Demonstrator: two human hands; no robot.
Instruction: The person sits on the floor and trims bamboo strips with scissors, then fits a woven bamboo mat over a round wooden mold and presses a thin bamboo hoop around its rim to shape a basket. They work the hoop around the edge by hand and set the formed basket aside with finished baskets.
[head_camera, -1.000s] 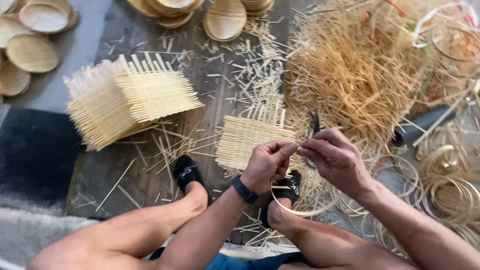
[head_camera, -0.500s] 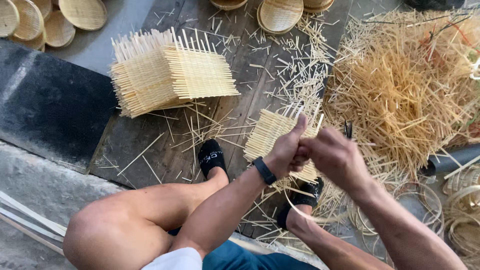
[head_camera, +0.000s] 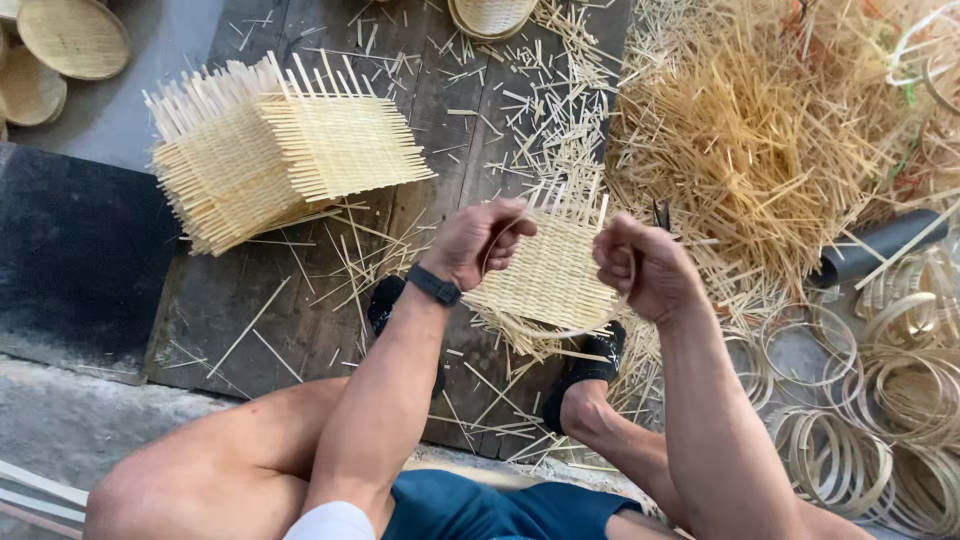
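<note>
Head camera looks straight down at a person seated above a dark wooden board (head_camera: 300, 290) strewn with loose bamboo splints. At far left, round woven trays (head_camera: 72, 36) lie on the grey floor. Next comes a stack of square woven mats (head_camera: 285, 150), tilted, with splint ends bristling out on all sides.

The left arm rises from the bare left knee, forearm stretched forward and up, a dark wristband (head_camera: 433, 285) around the wrist. The left hand (head_camera: 478, 243) is curled into a fist, knuckles toward the lens, pinching a thin bent bamboo strip (head_camera: 497, 240). Just to its right, partly under both hands, a small woven mat (head_camera: 550, 270) lies on the board with its splint ends sticking out; below it are two feet in dark sandals (head_camera: 585, 375).

The right hand (head_camera: 640, 268) is also clenched, wrist bent, level with the left and near it, apart from it. Whether it grips the same strip I cannot tell. A dark tool tip (head_camera: 662, 213) shows just above it.

Further right, a large heap of cut splints (head_camera: 760, 140) spreads out, a dark tube (head_camera: 878, 247) lies by it, and bamboo hoops (head_camera: 880, 400) pile at the lower right.
</note>
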